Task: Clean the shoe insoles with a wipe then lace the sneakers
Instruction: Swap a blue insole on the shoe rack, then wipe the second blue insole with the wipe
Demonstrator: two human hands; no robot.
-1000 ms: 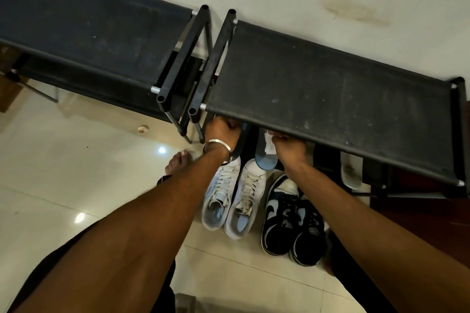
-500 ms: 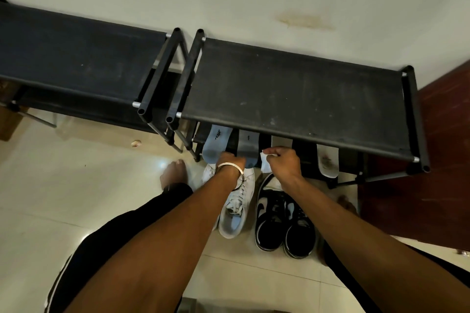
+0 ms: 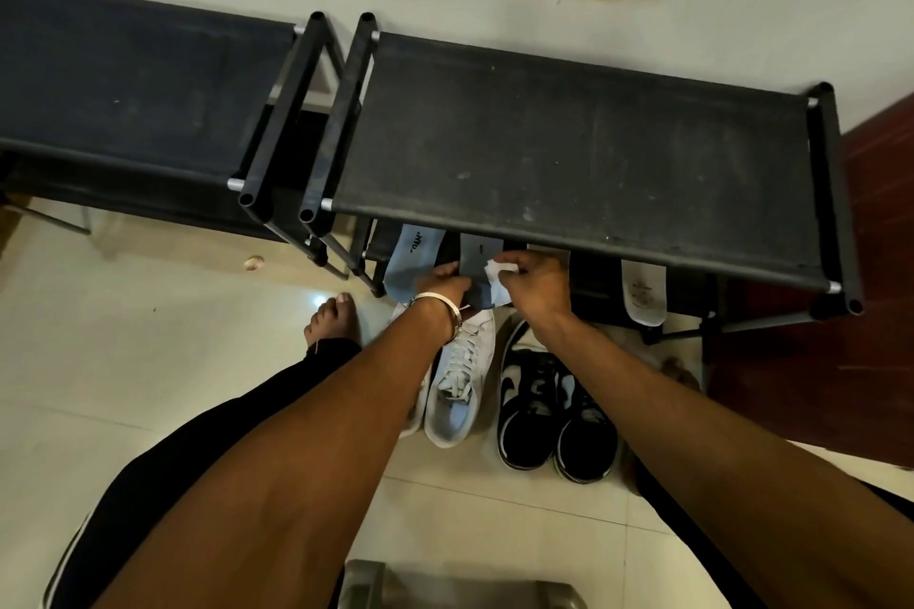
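Note:
Several insoles lean on the lower shelf of the right black shoe rack (image 3: 583,153): a light blue insole (image 3: 408,257), a grey-blue insole (image 3: 479,257) and a white insole (image 3: 643,292) further right. My right hand (image 3: 536,284) pinches a crumpled white wipe (image 3: 497,274) against the grey-blue insole. My left hand (image 3: 440,287), with a metal bangle on the wrist, holds that insole's lower part. On the floor below stand white sneakers (image 3: 462,386) and black-and-white sneakers (image 3: 549,406).
A second black rack (image 3: 128,84) stands to the left against the pale wall. My bare left foot (image 3: 331,317) is on the tiled floor. A dark red wooden surface (image 3: 841,336) lies at right. A metal object (image 3: 445,584) shows at the bottom edge.
The view has pulled back and the insoles under the shelf have come into sight. Both hands have drawn out from under the shelf; the right hand with the wipe now sits on the grey-blue insole.

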